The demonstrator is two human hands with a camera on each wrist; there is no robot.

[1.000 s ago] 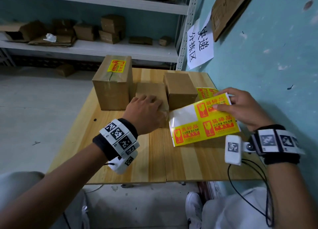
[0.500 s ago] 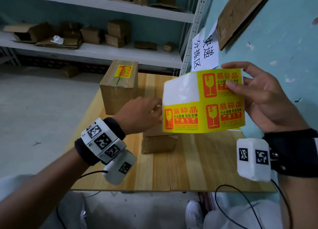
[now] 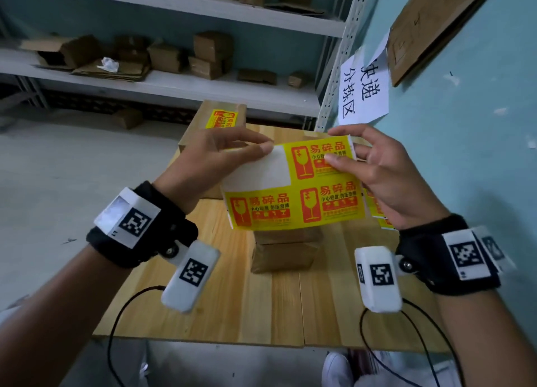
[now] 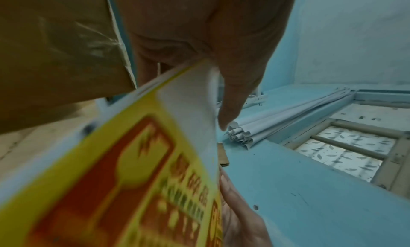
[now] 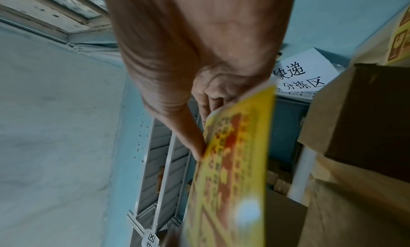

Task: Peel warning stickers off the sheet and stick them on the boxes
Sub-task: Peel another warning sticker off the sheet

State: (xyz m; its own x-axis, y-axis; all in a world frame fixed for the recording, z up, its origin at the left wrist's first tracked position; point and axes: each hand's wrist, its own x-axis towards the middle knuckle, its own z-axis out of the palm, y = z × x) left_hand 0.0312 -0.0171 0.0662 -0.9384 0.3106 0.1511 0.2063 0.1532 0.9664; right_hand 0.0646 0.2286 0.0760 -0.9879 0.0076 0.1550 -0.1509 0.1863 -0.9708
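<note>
A yellow sticker sheet (image 3: 293, 192) with red fragile-glass labels hangs upright over the table, its upper left cell a bare white patch (image 3: 261, 171). My left hand (image 3: 267, 148) pinches the sheet's upper left corner at that patch. My right hand (image 3: 343, 151) holds the upper right label, thumb in front and fingers behind. The left wrist view shows the sheet (image 4: 133, 163) blurred under my thumb (image 4: 226, 102). A tall cardboard box (image 3: 215, 116) at the back carries one yellow sticker. A small plain box (image 3: 284, 253) stands under the sheet.
The wooden table (image 3: 232, 299) butts against a blue wall on the right. More yellow stickers (image 3: 377, 212) lie behind my right wrist. A metal shelf (image 3: 174, 81) with several boxes runs along the back, and a paper sign (image 3: 363, 87) hangs on the wall.
The right hand lifted the sheet off the table and brought it to the middle. The left hand left the small box and took hold of the sheet's upper left corner.
</note>
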